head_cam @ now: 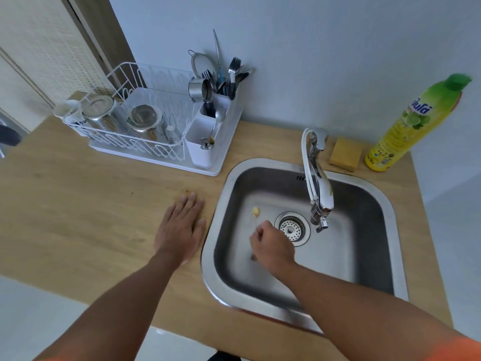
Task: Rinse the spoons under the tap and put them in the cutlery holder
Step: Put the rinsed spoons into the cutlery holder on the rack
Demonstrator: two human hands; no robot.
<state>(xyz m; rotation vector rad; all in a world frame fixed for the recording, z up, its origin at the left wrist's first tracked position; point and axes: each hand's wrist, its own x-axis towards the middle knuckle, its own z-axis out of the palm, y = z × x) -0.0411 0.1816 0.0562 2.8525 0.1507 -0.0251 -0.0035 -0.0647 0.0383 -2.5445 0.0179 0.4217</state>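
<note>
My right hand (272, 246) is down in the steel sink (364, 204), left of the drain, with its fingers curled round a blurred spoon (255, 211). The spoon's yellowish bowl points away from me and its handle tip shows below the fist. My left hand (181, 227) lies flat on the wooden counter beside the sink's left rim, holding nothing. The chrome tap (319, 183) reaches over the sink to the right of my right hand, and I see no water from it. The white cutlery holder (201, 149) stands at the back with forks, spoons and a ladle in it.
A white wire dish rack (125, 131) with upturned steel cups stands left of the holder. Behind the sink are a yellow sponge (345, 153) and a yellow dish soap bottle (413, 126). The counter (78, 204) ends close to me.
</note>
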